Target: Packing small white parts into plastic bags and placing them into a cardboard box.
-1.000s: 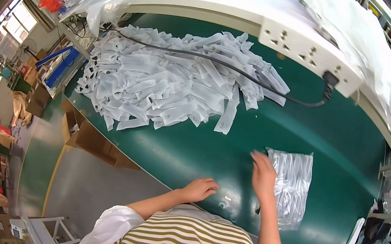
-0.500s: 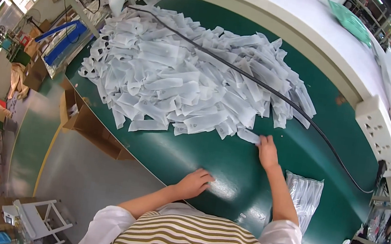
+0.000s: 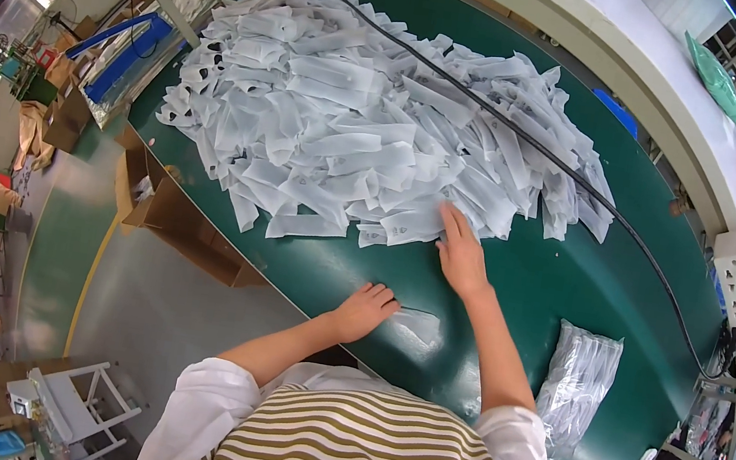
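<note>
Pouches, pale and loosely piled, close at the right fingers

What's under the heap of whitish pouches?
Green tabletop shows along the near edge of the heap. Whatever lies directly beneath is covered and can't be seen; the lower pouches are also mostly hidden by those on top.

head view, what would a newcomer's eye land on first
Most likely the big heap of pale, translucent packets across the back of the green table, with the right hand at its front edge. Next, the black cable slanting across the heap, then the shiny clear-plastic bundle on the table's right.
</note>
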`<state>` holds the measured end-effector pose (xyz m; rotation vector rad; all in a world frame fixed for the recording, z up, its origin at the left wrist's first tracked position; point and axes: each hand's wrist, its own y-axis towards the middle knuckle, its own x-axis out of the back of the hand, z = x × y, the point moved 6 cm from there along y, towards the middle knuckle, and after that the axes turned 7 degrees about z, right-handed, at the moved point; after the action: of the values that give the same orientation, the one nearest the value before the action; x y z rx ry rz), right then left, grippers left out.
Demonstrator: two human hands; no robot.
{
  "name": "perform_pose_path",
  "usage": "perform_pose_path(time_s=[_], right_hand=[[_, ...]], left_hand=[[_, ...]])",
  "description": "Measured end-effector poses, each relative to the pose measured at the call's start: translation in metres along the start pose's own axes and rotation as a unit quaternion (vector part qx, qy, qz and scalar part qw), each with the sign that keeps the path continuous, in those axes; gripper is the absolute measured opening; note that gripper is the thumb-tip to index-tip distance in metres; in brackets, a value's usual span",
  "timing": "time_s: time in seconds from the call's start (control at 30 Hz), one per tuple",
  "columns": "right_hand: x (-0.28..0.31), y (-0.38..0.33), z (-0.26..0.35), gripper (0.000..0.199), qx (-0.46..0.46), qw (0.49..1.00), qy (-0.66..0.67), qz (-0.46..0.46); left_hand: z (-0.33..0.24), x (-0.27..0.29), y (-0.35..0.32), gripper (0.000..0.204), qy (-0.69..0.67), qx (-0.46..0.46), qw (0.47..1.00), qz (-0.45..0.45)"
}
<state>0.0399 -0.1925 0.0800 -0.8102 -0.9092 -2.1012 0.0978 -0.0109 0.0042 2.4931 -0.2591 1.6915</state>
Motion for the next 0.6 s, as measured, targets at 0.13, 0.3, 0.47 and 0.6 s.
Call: perform_pose_path(time_s=[0.13, 0.3, 0.47, 0.6], right_hand=[[-0.038, -0.005, -0.050, 0.031, -0.069, 0.986, -0.135, 0.071], [-0.023, -0.058, 0.002, 0.029, -0.096, 0.992, 0.008, 0.082], [-0.048, -0.113, 0.008, 0.027, -0.103, 0.960, 0.112, 0.236], [-0.056, -0.101, 0.020, 0.028, -0.072, 0.933, 0.113, 0.334]], left_hand=[[0.001, 0.000, -0.009, 0.032, -0.048, -0.024, 0.998, 0.030], [-0.003, 0.019, -0.041, 0.027, -0.081, -0.014, 0.996, -0.042], [-0.019, 0.063, -0.029, 0.022, -0.008, -0.029, 0.990, -0.136], [0.006, 0.023, -0.037, 0.015, -0.065, -0.031, 0.994, -0.084]])
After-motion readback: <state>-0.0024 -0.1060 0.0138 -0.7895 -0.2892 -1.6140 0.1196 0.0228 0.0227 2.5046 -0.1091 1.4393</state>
